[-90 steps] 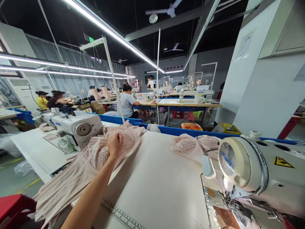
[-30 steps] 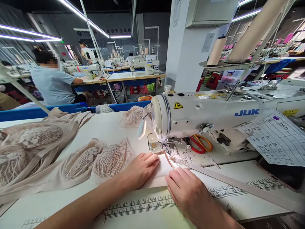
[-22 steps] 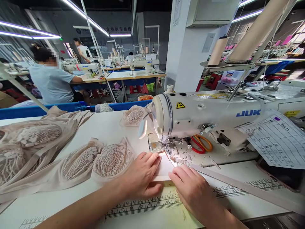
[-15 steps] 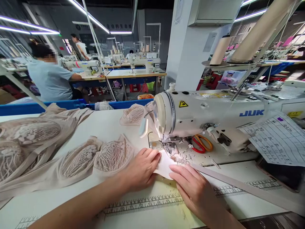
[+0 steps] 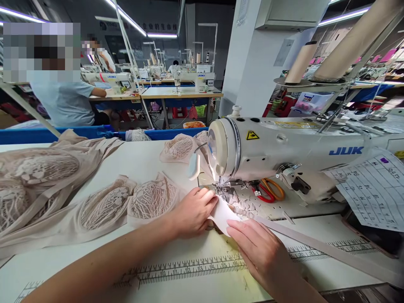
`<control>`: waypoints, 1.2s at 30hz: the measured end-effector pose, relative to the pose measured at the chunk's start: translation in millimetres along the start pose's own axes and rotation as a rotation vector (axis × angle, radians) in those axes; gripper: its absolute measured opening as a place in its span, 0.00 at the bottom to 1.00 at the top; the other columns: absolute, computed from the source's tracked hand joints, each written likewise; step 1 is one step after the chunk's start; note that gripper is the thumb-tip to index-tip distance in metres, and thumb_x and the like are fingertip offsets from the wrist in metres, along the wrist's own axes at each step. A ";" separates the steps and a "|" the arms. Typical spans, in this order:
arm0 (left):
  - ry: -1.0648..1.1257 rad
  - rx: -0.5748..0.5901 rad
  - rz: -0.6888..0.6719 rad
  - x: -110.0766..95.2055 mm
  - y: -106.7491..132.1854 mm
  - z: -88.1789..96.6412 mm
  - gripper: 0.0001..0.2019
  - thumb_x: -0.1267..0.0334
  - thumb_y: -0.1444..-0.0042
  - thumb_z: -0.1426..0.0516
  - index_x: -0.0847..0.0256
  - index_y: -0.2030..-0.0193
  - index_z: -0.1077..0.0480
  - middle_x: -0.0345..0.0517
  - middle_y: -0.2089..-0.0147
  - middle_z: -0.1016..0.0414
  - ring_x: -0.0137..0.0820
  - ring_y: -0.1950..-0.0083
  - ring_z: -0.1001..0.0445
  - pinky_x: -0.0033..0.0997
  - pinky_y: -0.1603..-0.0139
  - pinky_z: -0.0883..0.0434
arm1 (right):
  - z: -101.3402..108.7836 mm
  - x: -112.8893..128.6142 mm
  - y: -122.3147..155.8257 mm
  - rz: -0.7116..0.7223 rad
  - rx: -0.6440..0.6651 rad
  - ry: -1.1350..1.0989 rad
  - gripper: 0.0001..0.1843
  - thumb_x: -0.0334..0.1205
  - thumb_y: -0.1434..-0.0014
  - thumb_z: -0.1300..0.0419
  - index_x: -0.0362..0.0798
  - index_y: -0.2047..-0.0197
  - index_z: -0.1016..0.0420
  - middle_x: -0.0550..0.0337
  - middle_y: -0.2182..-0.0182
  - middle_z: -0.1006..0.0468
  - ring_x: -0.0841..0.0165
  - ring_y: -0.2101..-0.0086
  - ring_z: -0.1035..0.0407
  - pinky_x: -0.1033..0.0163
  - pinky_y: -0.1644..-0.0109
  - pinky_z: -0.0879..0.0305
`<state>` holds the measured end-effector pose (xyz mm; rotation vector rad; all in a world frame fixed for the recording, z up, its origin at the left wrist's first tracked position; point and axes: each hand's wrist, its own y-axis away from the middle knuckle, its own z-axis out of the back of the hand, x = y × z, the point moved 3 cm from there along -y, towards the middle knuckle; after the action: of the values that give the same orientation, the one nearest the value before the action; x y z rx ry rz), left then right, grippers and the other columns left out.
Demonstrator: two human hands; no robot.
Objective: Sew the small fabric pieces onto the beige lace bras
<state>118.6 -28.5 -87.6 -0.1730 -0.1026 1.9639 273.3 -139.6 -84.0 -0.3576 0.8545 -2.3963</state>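
Note:
My left hand (image 5: pixel 197 212) has its fingers curled onto the pale edge of a beige lace bra (image 5: pixel 224 216), close in front of the presser foot (image 5: pixel 221 189). Its lace cups (image 5: pixel 154 198) spread over the table to the left. My right hand (image 5: pixel 259 244) pinches the same pale edge nearer to me, its thumb mostly out of sight. Beside those fingers, a narrow beige elastic band (image 5: pixel 311 243) runs from the needle area to the right table edge. The sewing machine (image 5: pixel 268 141) stands over the work, and its needle tip is too small to make out.
Red-and-orange-handled scissors (image 5: pixel 273 190) lie under the machine arm, near thread scraps. More lace bras (image 5: pixel 47 164) are heaped at the left. A written paper sheet (image 5: pixel 374 189) hangs at the right. Thread cones (image 5: pixel 301 63) stand above. A co-worker (image 5: pixel 63 101) sits beyond the blue trough.
The pale edge between my hands has narrowed and turned, and my left fingers are more curled. The view has shifted slightly, with the machine appearing farther right.

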 end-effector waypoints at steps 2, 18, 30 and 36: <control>0.003 0.002 0.001 -0.4 -1.3 1.3 0.18 0.65 0.43 0.45 0.71 0.47 0.34 0.60 0.49 0.31 0.45 0.50 0.33 0.46 0.49 0.33 | 0.5 0.9 -0.6 -0.006 0.012 -0.002 0.17 0.21 0.38 0.53 0.44 0.54 0.27 0.54 0.60 0.21 0.66 0.63 0.29 0.61 0.58 0.32; -0.087 -0.082 0.037 2.7 -1.6 7.0 0.20 0.70 0.48 0.47 0.71 0.47 0.33 0.59 0.49 0.30 0.45 0.51 0.32 0.46 0.52 0.32 | -20.6 1.9 -11.7 -0.109 0.091 -0.017 0.15 0.22 0.36 0.52 0.45 0.61 0.27 0.56 0.68 0.27 0.66 0.68 0.36 0.60 0.62 0.37; 0.023 -0.223 -0.154 -21.7 19.2 -10.7 0.14 0.72 0.30 0.58 0.65 0.54 0.32 0.50 0.62 0.28 0.33 0.65 0.32 0.32 0.65 0.32 | -16.8 2.6 -4.4 -0.052 0.086 0.131 0.13 0.26 0.35 0.50 0.40 0.53 0.26 0.50 0.60 0.23 0.63 0.62 0.31 0.58 0.57 0.34; -0.034 -0.273 -0.194 -6.2 16.0 -5.3 0.13 0.72 0.31 0.56 0.66 0.54 0.31 0.52 0.60 0.26 0.34 0.63 0.32 0.32 0.64 0.31 | -19.7 0.1 -8.7 -0.068 0.112 0.156 0.16 0.24 0.36 0.52 0.39 0.50 0.27 0.49 0.59 0.23 0.63 0.61 0.31 0.57 0.57 0.34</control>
<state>107.3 -40.4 -94.9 -0.2965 -0.3960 1.7539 261.3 -124.3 -93.4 -0.1598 0.7831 -2.5489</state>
